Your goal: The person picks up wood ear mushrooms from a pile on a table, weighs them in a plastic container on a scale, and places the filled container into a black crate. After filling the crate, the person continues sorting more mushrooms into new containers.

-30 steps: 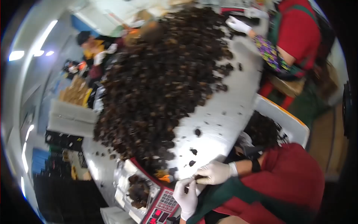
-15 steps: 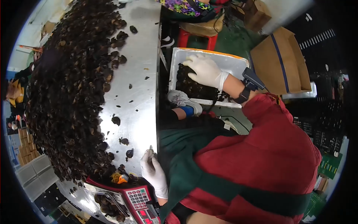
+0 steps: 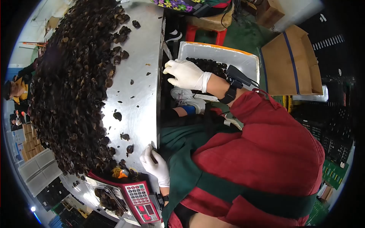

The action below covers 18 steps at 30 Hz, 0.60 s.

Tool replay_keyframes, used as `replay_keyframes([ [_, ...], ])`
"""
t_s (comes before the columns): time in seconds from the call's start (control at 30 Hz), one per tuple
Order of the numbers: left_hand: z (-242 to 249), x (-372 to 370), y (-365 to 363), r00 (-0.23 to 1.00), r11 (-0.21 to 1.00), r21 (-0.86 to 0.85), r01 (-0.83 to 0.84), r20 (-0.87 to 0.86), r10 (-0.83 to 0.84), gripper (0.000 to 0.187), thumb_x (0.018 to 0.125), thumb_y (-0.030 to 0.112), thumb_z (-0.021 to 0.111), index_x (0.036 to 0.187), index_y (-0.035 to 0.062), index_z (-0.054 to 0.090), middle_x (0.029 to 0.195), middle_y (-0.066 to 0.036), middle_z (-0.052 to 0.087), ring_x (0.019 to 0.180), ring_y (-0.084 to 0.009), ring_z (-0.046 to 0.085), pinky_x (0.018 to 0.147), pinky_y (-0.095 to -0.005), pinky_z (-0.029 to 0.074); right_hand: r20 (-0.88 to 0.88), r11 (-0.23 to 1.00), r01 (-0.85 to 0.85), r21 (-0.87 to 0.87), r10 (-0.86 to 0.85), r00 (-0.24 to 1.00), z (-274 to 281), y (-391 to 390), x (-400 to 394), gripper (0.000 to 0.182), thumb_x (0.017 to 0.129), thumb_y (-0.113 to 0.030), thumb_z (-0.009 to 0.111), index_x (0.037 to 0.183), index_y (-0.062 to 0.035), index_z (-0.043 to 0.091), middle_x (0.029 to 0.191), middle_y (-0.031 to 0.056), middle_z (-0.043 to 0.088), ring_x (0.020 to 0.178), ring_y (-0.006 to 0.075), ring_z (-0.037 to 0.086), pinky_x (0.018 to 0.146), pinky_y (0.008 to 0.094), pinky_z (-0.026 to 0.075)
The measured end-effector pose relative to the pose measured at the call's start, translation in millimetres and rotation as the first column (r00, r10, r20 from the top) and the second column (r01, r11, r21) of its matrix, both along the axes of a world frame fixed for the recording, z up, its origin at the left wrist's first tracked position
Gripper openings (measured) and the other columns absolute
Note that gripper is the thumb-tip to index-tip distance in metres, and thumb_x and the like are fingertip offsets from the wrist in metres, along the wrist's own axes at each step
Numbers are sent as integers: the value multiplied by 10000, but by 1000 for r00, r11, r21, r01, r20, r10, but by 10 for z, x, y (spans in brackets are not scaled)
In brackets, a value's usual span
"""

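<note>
My right hand (image 3: pixel 186 75), in a white glove with a dark device strapped above the wrist, is over the near edge of a white bin (image 3: pixel 243 66). Its thumb stands apart from the fingers and nothing shows between them. Dark, wrinkled pieces (image 3: pixel 209 65), like dried mushrooms, lie in the bin. My left hand (image 3: pixel 155 163), also gloved, rests at the metal table's (image 3: pixel 142 114) edge with its fingers curled together; whatever they pinch is hidden. A large heap of the same dark pieces (image 3: pixel 72 87) covers the table's far side. A few loose pieces lie nearer.
Beside my left hand stands a red weighing scale (image 3: pixel 138 193) with dark pieces on its pan. An orange object (image 3: pixel 123 173) lies behind it. A cardboard box (image 3: pixel 292 62) and a red stool (image 3: pixel 205 35) are near the bin. Another person (image 3: pixel 17 89) is across the table.
My right hand has moved out from over the bin's contents toward the table edge, and its thumb and fingers are less spread. My left hand has shifted slightly along the table edge.
</note>
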State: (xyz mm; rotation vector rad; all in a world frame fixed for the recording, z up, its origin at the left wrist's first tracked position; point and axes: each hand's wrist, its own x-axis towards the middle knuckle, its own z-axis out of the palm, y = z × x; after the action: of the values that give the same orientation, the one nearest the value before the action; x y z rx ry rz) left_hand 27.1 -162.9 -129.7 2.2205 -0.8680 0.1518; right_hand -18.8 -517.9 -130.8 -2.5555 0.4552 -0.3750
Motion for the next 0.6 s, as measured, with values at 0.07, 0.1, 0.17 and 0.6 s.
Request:
replay_keyframes([
  [0.07, 37, -12, -30, 999, 999, 34, 1, 48, -3, 236, 870, -106, 612, 1079, -4, 648, 993, -146, 657, 914, -304, 642, 808, -378, 526, -29, 1000, -12, 11, 12, 1000, -33, 67, -13, 251, 856, -221, 636, 1052, -69, 674, 1107, 110, 609, 1076, 321, 590, 929, 449, 488],
  [0.1, 89, -30, -74, 999, 999, 38, -4, 54, 2, 226, 866, -101, 614, 1060, 3, 663, 990, -147, 665, 904, -306, 640, 811, -383, 522, -21, 999, -30, 14, 31, 999, -31, 111, -21, 251, 856, -221, 636, 1052, -69, 674, 1107, 110, 609, 1076, 321, 590, 929, 449, 488],
  [0.17, 177, -53, -127, 997, 999, 34, -5, 72, 3, 216, 863, -93, 617, 1042, 12, 675, 984, -148, 669, 910, -303, 638, 820, -383, 518, -4, 997, -71, 7, 71, 997, 33, 227, 43, 298, 860, -223, 644, 1089, -35, 670, 1153, 120, 604, 1074, 324, 603, 917, 431, 510],
  [0.6, 233, -45, -114, 996, 998, -47, 42, 81, -38, 307, 843, -68, 616, 1114, 65, 666, 991, -105, 665, 913, -279, 622, 819, -382, 493, 56, 968, -236, -89, 241, 969, 488, 733, 537, 246, 880, -275, 579, 806, -77, 703, 867, 103, 659, 809, 305, 673, 748, 424, 546],
])
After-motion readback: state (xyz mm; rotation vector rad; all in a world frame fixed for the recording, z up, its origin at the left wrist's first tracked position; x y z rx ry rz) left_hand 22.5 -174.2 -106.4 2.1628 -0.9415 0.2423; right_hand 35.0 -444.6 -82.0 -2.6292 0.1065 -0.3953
